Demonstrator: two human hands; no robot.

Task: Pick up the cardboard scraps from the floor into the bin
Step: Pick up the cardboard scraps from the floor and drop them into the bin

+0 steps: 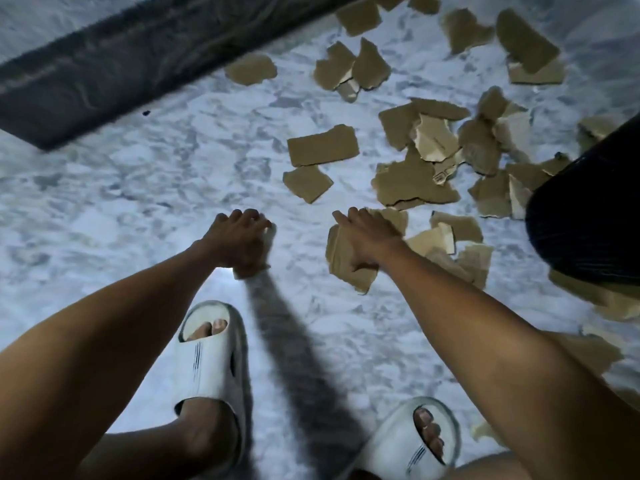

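Cardboard scraps (pixel 323 147) are scattered over the marble-look floor (pixel 138 202), mostly up and to the right, and a bunch get cut off by the frame edge or vanish behind the dark bin (pixel 588 220) at the right, which is only partly in shot. The right hand (pixel 367 237) grips a big torn piece (pixel 346 268), while the left hand (pixel 242 237) is curled round a smaller bit (pixel 242 273) that's almost totally hidden under the fingers. White slides (pixel 207 362) at the bottom, a dark blurry rug (pixel 104 74) top left, lighting pretty dim.
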